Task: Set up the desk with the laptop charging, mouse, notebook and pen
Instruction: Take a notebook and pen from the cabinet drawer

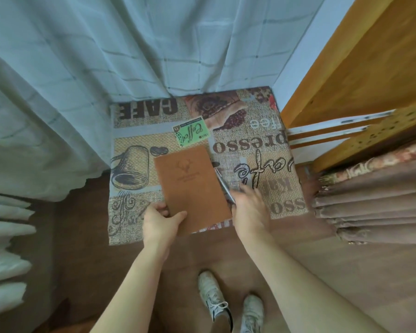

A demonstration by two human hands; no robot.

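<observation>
Notebook and pen on the coffee-print cloth

Your left hand (pixel 160 223) pinches the near corner of the tan leather-look notebook (pixel 191 188) lying on the printed tablecloth (pixel 271 150); just right, your right hand (pixel 249 210) closes loosely around the silver pen (pixel 222 183) beside the notebook's edge

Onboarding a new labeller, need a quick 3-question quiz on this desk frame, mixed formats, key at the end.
1. True or false: the left hand grips the near corner of the brown leather-look notebook with the embossed deer head.
2. Multiple choice: the silver pen lies A) on top of the notebook, B) along the notebook's right edge, C) on the floor.
3. Fill in: the large word printed at the far left of the coffee-themed patterned tablecloth reads ____.

Key: 1 true; 2 B; 3 CAFE. The right hand is at the pen's near end; whether it has closed on it cannot be told.
</observation>
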